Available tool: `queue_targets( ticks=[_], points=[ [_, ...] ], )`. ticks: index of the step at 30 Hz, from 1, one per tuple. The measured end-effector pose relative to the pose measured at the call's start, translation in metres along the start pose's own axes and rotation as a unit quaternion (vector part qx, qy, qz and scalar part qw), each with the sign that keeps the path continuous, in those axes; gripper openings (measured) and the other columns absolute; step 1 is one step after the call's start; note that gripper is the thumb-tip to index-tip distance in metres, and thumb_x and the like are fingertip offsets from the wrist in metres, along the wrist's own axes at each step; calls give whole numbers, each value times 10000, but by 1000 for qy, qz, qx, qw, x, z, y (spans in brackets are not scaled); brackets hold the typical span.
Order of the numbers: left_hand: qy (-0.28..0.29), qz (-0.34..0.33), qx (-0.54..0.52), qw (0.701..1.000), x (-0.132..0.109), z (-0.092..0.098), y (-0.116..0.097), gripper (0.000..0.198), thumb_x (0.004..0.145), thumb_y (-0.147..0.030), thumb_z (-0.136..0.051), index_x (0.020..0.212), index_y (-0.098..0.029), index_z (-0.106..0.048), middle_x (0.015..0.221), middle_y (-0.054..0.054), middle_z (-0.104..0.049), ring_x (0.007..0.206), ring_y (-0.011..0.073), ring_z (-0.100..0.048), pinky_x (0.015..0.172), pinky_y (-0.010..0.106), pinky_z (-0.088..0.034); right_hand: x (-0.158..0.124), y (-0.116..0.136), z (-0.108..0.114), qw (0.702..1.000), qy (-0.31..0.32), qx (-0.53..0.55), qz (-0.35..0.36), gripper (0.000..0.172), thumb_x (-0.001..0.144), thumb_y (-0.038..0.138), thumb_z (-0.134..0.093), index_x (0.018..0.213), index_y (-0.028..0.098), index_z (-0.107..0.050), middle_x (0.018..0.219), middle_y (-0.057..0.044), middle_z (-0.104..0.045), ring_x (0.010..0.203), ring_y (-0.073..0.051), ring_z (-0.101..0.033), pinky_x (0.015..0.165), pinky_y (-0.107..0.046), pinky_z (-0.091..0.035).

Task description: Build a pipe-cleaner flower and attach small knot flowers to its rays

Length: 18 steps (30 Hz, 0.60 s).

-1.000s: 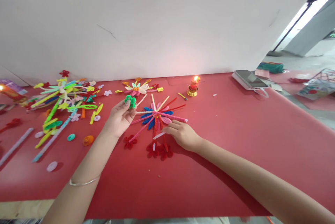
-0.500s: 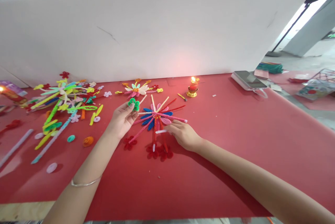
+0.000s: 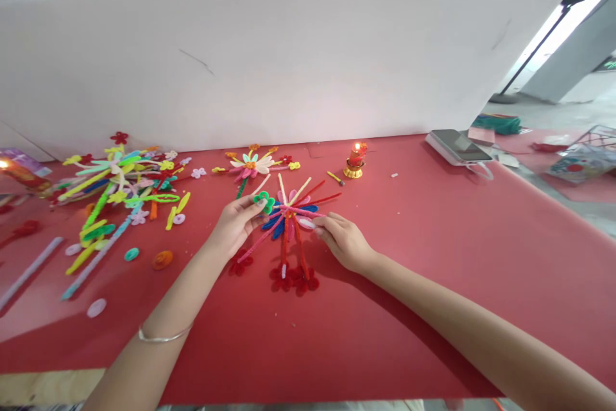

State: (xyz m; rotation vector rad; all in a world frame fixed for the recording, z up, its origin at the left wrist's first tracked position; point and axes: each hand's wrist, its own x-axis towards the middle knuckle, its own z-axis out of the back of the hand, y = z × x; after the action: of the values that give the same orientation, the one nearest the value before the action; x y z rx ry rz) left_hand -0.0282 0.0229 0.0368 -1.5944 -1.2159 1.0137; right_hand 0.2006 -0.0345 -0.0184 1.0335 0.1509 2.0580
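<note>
My left hand (image 3: 239,224) pinches a small green pipe-cleaner flower (image 3: 264,202), and a dark green stem shows behind the fingers. In front of it lies a large pipe-cleaner piece (image 3: 287,211) with blue and pink petals and pink, red and cream stems spreading from its centre. My right hand (image 3: 344,241) is closed at the right of this piece, with its fingertips at a pink stem and a pale whitish strip (image 3: 307,223). Red flowers (image 3: 304,280) sit at the ends of the stems nearest me.
A lit candle in a gold holder (image 3: 353,167) stands near the white panel (image 3: 269,65); another candle (image 3: 24,177) burns far left. A colourful pipe-cleaner pile (image 3: 115,174), a finished-looking flower (image 3: 250,166), a burnt-tipped yellow stick (image 3: 335,178) and a phone (image 3: 457,145) lie on the red table (image 3: 409,321).
My left hand has moved right with the green flower, towards the centre of the large piece. The pale strip at my right hand has swung and now lies closer to the fingertips.
</note>
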Motion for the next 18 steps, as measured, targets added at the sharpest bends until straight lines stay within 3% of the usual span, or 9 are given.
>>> queue_targets(
  ticks=[11, 18],
  points=[
    [47, 32, 52, 997, -6, -11, 5, 220, 588, -229, -785, 731, -121, -659, 651, -2, -616, 576, 93, -584, 553, 198, -528, -1, -5, -1, 999, -12, 26, -32, 90, 889, 283, -456, 868, 202, -488, 755, -28, -558, 705, -132, -521, 634, -232, -416],
    [124, 51, 55, 990, -6, -7, 6, 160, 675, -251, -724, 748, -137, -639, 614, 7, -601, 543, 112, -580, 490, 208, -506, 0, -4, -1, 997, -16, 40, -69, 128, 867, 307, -478, 794, 204, -453, 722, -15, -554, 652, -123, -509, 596, -227, -400]
  ],
)
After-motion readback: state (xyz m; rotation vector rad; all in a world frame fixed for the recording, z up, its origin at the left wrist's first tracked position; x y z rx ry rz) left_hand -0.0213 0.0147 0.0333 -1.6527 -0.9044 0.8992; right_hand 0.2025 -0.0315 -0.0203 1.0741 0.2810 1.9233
